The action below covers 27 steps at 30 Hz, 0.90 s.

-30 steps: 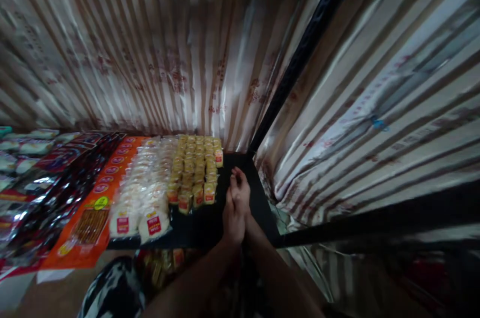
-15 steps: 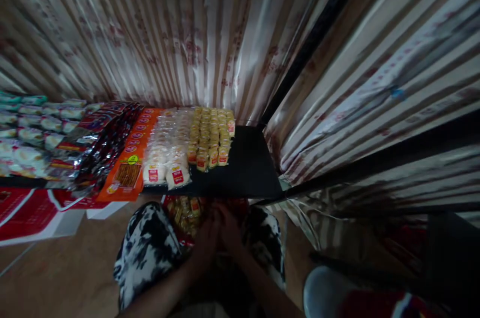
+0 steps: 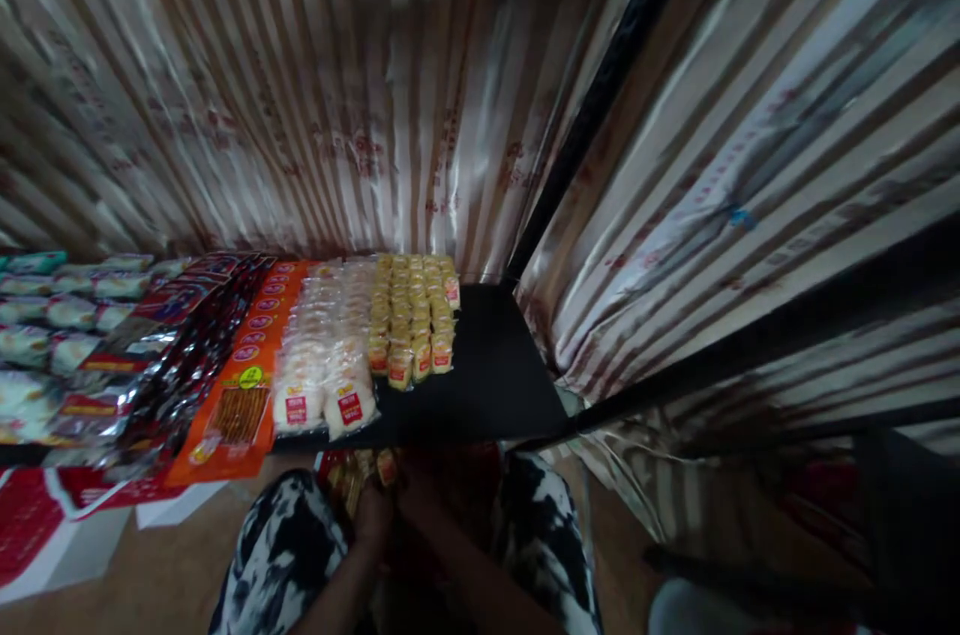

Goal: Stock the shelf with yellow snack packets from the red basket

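Between my knees, under the shelf's front edge, sits a red container (image 3: pixel 480 475) with small yellow-wrapped snack packets (image 3: pixel 346 483) in its left part. My left hand (image 3: pixel 373 515) reaches in and touches or nearly touches these packets. Close beside it, to the right, is my right hand (image 3: pixel 420 505), in deep shadow. A single packet (image 3: pixel 386 466) with an orange-red label shows just beyond the hands. Dimness and blur hide the fingers of both hands, so whether they grip anything is unclear. On the black shelf (image 3: pixel 499 365) above stand rows of similar yellow packets (image 3: pixel 411 315).
Left along the shelf are white puffed-snack packs (image 3: pixel 322 355), an orange bag of sticks (image 3: pixel 240 385), dark red shiny bags (image 3: pixel 187 345) and white packs (image 3: pixel 71 315). Striped sheeting (image 3: pixel 360 95) hangs behind. A dark metal bar (image 3: pixel 750 335) crosses at right. Red-and-white boxes (image 3: pixel 82 545) stand below left.
The view has shifted, so the shelf appears lower. My hands, close together before, are now slightly apart, the left one nearer the yellow packets.
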{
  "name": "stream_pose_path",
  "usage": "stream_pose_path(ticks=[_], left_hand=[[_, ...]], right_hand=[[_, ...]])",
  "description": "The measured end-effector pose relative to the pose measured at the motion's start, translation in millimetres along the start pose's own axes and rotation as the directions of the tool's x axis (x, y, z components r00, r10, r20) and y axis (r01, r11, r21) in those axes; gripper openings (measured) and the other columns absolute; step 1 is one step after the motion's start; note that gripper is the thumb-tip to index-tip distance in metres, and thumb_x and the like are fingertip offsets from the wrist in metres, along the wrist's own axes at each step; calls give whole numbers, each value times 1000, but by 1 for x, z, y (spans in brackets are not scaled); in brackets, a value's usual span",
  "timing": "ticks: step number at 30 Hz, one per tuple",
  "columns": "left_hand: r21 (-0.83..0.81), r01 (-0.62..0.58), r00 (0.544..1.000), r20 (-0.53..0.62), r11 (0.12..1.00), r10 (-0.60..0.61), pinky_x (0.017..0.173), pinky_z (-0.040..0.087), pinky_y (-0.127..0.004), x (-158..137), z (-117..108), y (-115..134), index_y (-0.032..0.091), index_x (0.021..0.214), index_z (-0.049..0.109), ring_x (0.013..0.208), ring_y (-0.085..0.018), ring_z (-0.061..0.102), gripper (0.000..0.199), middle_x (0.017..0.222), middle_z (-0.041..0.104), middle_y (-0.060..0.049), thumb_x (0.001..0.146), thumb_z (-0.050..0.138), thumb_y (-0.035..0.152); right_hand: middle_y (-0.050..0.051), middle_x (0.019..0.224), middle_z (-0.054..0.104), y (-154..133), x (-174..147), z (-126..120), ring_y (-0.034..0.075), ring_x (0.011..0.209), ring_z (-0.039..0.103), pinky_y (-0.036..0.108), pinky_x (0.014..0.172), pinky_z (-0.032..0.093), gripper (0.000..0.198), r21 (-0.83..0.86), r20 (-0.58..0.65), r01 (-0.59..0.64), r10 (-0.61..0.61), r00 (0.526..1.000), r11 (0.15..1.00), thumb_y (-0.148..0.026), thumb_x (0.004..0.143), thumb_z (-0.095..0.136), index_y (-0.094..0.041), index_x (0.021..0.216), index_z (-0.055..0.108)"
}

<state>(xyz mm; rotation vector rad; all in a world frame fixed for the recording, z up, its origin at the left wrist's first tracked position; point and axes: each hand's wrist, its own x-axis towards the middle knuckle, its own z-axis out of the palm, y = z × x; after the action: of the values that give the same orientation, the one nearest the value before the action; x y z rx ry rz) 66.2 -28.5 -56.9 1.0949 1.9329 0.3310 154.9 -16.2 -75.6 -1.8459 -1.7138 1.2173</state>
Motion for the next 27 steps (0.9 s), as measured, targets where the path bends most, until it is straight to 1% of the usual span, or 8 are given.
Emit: stream_pose_path(ticks=[3, 5, 8, 11, 14, 19, 23, 27], left_hand=[[-37, -8, 1000, -21, 999, 7, 75, 48, -24, 3, 5, -1, 12, 101, 64, 96, -21, 66, 26, 99, 71, -13, 84, 46, 19], [-53, -1, 998, -69, 999, -3, 78, 48, -26, 0, 8, -3, 10, 101, 64, 99, -23, 65, 27, 102, 69, -15, 79, 49, 16], [-106, -33, 991, -136, 994, 18, 83, 48, -29, -9, 14, -5, 11, 101, 63, 101, -25, 63, 31, 101, 69, -15, 72, 52, 13], [-176, -63, 987, -154, 982, 36, 83, 49, -32, -21, 21, -6, 10, 100, 62, 95, -25, 65, 32, 96, 70, -15, 72, 49, 16], [-236, -97, 979, -198, 967, 50, 86, 49, -32, -36, 27, -6, 8, 105, 59, 98, -25, 64, 37, 103, 67, -17, 72, 47, 19], [-269, -256, 938, -300, 929, 172, 95, 45, -34, -66, 30, 0, 9, 115, 53, 110, -26, 57, 44, 117, 60, -17, 76, 45, 26], [-195, -334, 923, -267, 922, 278, 99, 42, -33, -87, 21, 14, 10, 123, 47, 117, -24, 52, 47, 126, 55, -16, 80, 43, 29], [-213, -400, 907, -229, 891, 352, 99, 43, -31, -99, 10, 47, 12, 127, 44, 120, -23, 50, 48, 131, 51, -14, 82, 42, 30]], right_hand=[[11, 126, 59, -3, 0, -5, 23, 121, 51, 35, 105, 35, 44, -8, 11, -65, 65, 998, 998, -9, 79, 42, -18, 117, 61], [10, 125, 60, -5, -4, -12, 23, 119, 53, 35, 103, 37, 42, 16, -9, -62, 62, 998, 998, -12, 81, 41, -20, 116, 61], [11, 113, 67, -7, -11, -23, 24, 106, 61, 34, 92, 45, 36, 38, 0, -106, 106, 994, 994, -15, 81, 43, -18, 109, 65], [9, 103, 71, -9, -20, -36, 24, 96, 65, 33, 85, 48, 31, 58, 13, -129, 129, 992, 990, -16, 78, 48, -18, 102, 68], [6, 102, 71, -10, -32, -48, 22, 98, 64, 30, 87, 47, 31, 88, -20, -72, 74, 997, 994, -14, 74, 50, -20, 99, 69], [7, 106, 69, -13, -58, -68, 21, 99, 63, 30, 90, 46, 37, 166, -100, 5, 12, 995, 986, -13, 70, 52, -18, 104, 66], [9, 105, 67, -15, -77, -88, 22, 99, 62, 34, 92, 45, 35, 225, -242, 114, -57, 969, 968, -16, 70, 52, -17, 102, 64], [8, 101, 66, -23, -84, -117, 23, 98, 61, 36, 91, 46, 29, 239, -330, 231, -145, 933, 943, -20, 71, 52, -19, 97, 64]])
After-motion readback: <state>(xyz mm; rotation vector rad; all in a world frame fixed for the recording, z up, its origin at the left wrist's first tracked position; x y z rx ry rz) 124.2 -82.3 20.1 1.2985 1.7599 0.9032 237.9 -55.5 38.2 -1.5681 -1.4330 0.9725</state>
